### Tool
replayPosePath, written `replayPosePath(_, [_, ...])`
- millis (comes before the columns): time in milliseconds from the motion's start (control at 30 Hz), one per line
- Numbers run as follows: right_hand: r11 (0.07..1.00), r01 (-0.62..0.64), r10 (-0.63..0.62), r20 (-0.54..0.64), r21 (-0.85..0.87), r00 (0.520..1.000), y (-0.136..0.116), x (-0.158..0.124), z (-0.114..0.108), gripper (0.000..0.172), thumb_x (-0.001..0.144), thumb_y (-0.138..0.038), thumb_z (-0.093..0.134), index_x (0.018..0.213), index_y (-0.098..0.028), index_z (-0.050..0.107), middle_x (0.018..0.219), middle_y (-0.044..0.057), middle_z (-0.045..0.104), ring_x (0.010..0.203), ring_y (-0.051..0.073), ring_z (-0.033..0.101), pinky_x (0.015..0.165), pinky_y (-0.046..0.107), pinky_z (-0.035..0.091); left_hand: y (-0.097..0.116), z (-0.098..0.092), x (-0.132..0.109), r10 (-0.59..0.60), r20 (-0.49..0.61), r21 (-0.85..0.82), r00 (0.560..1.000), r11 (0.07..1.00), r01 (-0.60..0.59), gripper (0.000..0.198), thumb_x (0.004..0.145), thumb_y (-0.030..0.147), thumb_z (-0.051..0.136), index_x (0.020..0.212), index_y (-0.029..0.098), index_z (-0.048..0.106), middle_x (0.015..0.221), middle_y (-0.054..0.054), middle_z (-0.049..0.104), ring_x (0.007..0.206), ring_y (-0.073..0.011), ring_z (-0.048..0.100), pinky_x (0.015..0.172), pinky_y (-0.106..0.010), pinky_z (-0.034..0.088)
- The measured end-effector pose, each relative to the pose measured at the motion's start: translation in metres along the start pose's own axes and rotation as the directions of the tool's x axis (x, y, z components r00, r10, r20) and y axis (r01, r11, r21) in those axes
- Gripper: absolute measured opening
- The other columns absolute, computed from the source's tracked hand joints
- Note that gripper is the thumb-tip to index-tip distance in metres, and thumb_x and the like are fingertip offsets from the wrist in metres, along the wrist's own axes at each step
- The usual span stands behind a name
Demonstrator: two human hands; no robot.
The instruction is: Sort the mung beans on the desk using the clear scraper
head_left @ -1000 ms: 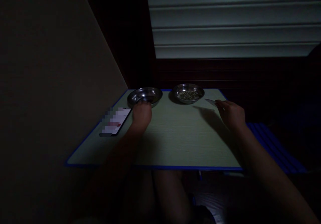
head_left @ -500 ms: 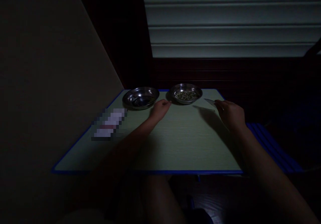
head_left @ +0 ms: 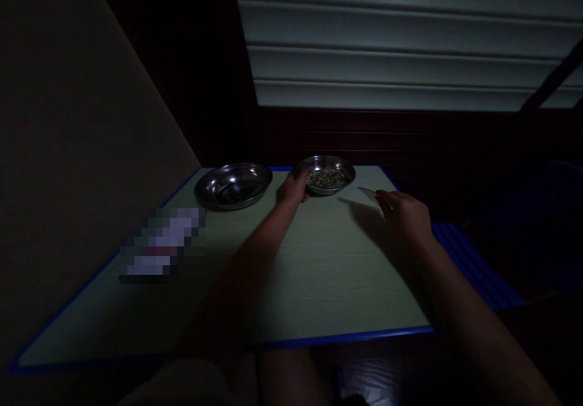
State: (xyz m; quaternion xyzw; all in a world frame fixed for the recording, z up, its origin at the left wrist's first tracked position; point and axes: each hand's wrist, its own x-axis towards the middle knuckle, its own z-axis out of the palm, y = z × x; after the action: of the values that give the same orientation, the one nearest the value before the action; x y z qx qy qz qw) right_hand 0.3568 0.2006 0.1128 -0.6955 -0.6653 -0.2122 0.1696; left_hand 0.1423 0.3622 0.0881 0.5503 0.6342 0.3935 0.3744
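My left hand [head_left: 294, 187] is at the left side of a shiny metal bowl [head_left: 348, 181], its fingers closed over the rim. Chopped green and whitish bits [head_left: 327, 179] lie in that bowl. In my right hand [head_left: 407, 213] is a small knife [head_left: 368, 193], held above the table, its blade pointing left towards the bowl. A second metal bowl [head_left: 204, 195] stands to the left of my left hand. Something dark and greenish shows at its bottom, too dim to make out.
The pale green table [head_left: 328, 272] has a blue edge. A blurred-out, pale flat item [head_left: 166, 242] lies on its left part. The wall [head_left: 91, 151] borders the left side. A blue striped seat [head_left: 473, 266] is on the right. The room is dark.
My left hand has moved from between the bowls to the rim of the right bowl and taken hold of it. The right hand still holds the knife. The view has shifted slightly.
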Motion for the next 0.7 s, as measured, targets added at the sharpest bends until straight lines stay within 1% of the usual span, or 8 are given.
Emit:
replayPosePath(67, [1.0,0.004,-0.004,0.009,0.001,1.0,0.0,0.0,0.0,0.032,0.091,-0.032,0.038,0.11,-0.025,0.063,0.095,0.005,0.069,0.078,0.017,0.063,0.058,0.025,0.037,0.0,0.003,0.003,-0.014,0.036,-0.08,0.999,0.997,0.017,0.048,0.081,0.051,0.047,0.111,0.014,0.055,0.088,-0.009,0.065,0.06,-0.0152,0.061,0.055,-0.028,0.05])
replayPosePath(133, [1.0,0.006,-0.006,0.014,0.002,1.0,0.0,0.0,-0.001,0.033,0.091,-0.032,0.038,0.109,-0.024,0.063,0.095,0.005,0.07,0.078,0.017,0.063,0.058,0.025,0.037,-0.001,0.006,0.005,-0.018,0.051,-0.143,0.999,0.989,0.025,0.046,0.082,0.046,0.049,0.114,0.014,0.052,0.093,-0.009,0.063,0.062,-0.0127,0.06,0.056,-0.028,0.051])
replayPosePath(267, [1.0,0.011,-0.011,0.019,0.005,1.0,0.0,0.0,-0.001,0.033,0.091,-0.032,0.038,0.109,-0.024,0.064,0.094,0.005,0.07,0.078,0.018,0.064,0.058,0.026,0.038,-0.003,0.009,0.008,-0.03,0.06,-0.242,0.998,0.969,0.044,0.041,0.085,0.042,0.047,0.115,0.013,0.05,0.095,-0.009,0.061,0.064,-0.0115,0.059,0.056,-0.027,0.051])
replayPosePath(400, [1.0,0.008,-0.008,0.017,0.001,1.0,0.0,-0.001,-0.001,0.033,0.091,-0.032,0.038,0.109,-0.024,0.064,0.095,0.006,0.07,0.076,0.018,0.064,0.057,0.026,0.037,-0.006,0.006,0.005,-0.052,0.067,-0.294,0.996,0.953,0.069,0.036,0.086,0.035,0.045,0.114,0.013,0.05,0.09,-0.008,0.061,0.056,-0.01,0.056,0.051,-0.026,0.05])
replayPosePath(467, [1.0,0.005,-0.005,0.012,0.001,1.0,0.0,-0.001,-0.002,0.033,0.09,-0.033,0.038,0.109,-0.025,0.064,0.095,0.006,0.07,0.075,0.018,0.064,0.056,0.027,0.037,-0.008,-0.002,0.0,-0.053,0.071,-0.301,0.996,0.951,0.072,0.034,0.086,0.033,0.045,0.113,0.013,0.051,0.084,-0.006,0.061,0.051,-0.0093,0.054,0.048,-0.025,0.048])
replayPosePath(533, [1.0,0.002,-0.002,0.004,0.007,1.0,0.001,-0.001,-0.002,0.034,0.09,-0.033,0.038,0.11,-0.024,0.064,0.096,0.007,0.07,0.076,0.019,0.064,0.056,0.027,0.037,-0.012,-0.014,-0.009,-0.046,0.069,-0.299,0.997,0.952,0.065,0.031,0.085,0.03,0.045,0.109,0.012,0.051,0.076,-0.004,0.06,0.046,-0.009,0.052,0.044,-0.024,0.046])
replayPosePath(700, [0.999,0.002,-0.002,-0.018,0.04,1.0,0.001,-0.001,-0.004,0.035,0.09,-0.034,0.037,0.11,-0.022,0.064,0.099,0.008,0.069,0.079,0.022,0.064,0.057,0.028,0.039,-0.022,-0.055,-0.035,0.005,0.029,-0.279,1.0,0.96,0.004,0.017,0.08,0.022,0.043,0.09,0.012,0.052,0.052,0.002,0.05,0.035,-0.0109,0.047,0.032,-0.021,0.034])
